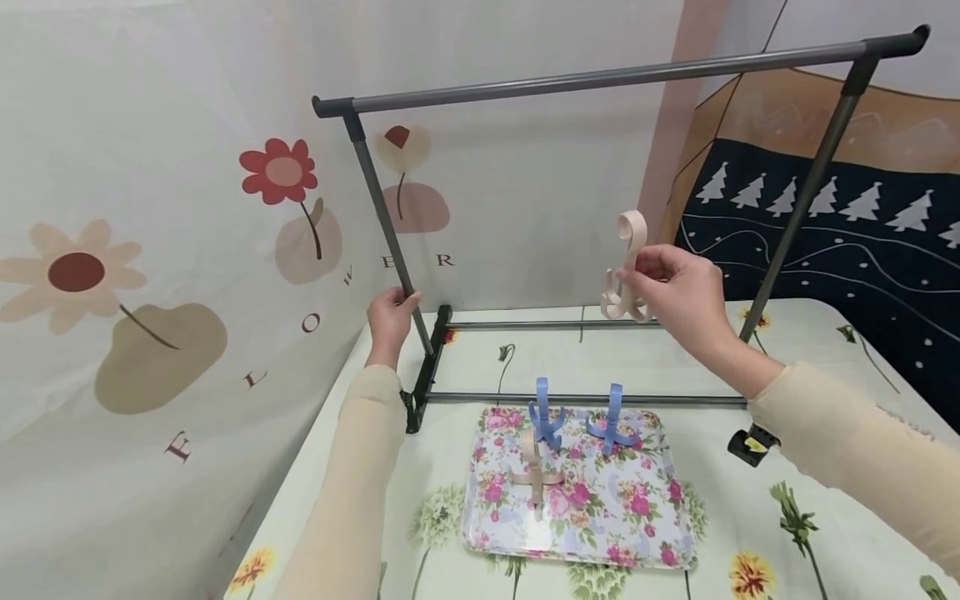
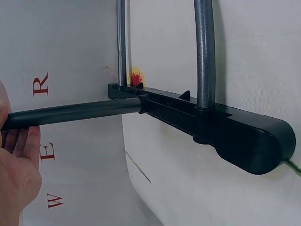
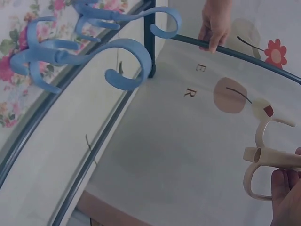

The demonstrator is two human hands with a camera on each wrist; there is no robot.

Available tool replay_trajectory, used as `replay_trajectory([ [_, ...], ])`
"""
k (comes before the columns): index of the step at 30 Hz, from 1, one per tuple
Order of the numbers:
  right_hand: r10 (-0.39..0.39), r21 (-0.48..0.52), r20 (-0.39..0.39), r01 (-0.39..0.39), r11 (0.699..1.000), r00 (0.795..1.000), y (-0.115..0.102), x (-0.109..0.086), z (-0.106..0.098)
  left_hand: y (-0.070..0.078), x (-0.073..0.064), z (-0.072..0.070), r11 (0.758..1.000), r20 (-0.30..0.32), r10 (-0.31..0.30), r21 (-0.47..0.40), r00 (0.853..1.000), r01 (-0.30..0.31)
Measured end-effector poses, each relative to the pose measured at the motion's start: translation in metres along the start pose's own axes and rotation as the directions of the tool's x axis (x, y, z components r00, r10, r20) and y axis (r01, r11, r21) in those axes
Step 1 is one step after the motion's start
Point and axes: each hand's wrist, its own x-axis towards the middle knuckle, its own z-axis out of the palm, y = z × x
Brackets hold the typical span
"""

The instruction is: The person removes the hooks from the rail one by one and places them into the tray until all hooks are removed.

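Note:
My right hand (image 1: 681, 290) pinches a beige plastic multi-prong hook (image 1: 634, 232) in the air, below the top bar (image 1: 600, 81) of a grey metal rack and apart from it. Its curled end points up and its prongs hang below. My left hand (image 1: 392, 323) grips the rack's left upright (image 1: 377, 192) low down, above the black foot (image 2: 244, 136). In front of the rack a floral tray (image 1: 585, 533) lies on the table, bearing two blue hooks (image 1: 542, 412) of the same kind and one more beige hook (image 1: 536, 475).
The rack's right upright (image 1: 806, 192) rises beside my right forearm. Two lower rods (image 1: 457, 397) run across near the table. A flower-printed cloth (image 1: 442, 575) covers the table. Behind hang a flower-printed curtain (image 1: 525, 200) and a dark tree-patterned cloth (image 1: 825, 250).

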Motion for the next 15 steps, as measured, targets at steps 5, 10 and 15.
replay_trajectory([
  [5,-0.04,-0.014,0.011,0.04,0.999,0.999,0.006,-0.01,0.004,-0.001,0.0,0.0,1.0,0.006,-0.003,0.0,1.0,0.003],
  [10,-0.055,-0.013,0.029,0.056,0.998,0.998,0.009,-0.018,0.01,-0.001,0.0,0.001,1.0,0.004,-0.012,-0.002,1.0,0.012],
  [15,-0.056,-0.005,0.062,0.056,0.998,0.997,0.009,-0.025,0.012,-0.001,0.001,0.001,1.0,0.002,-0.014,-0.005,1.0,0.014],
])
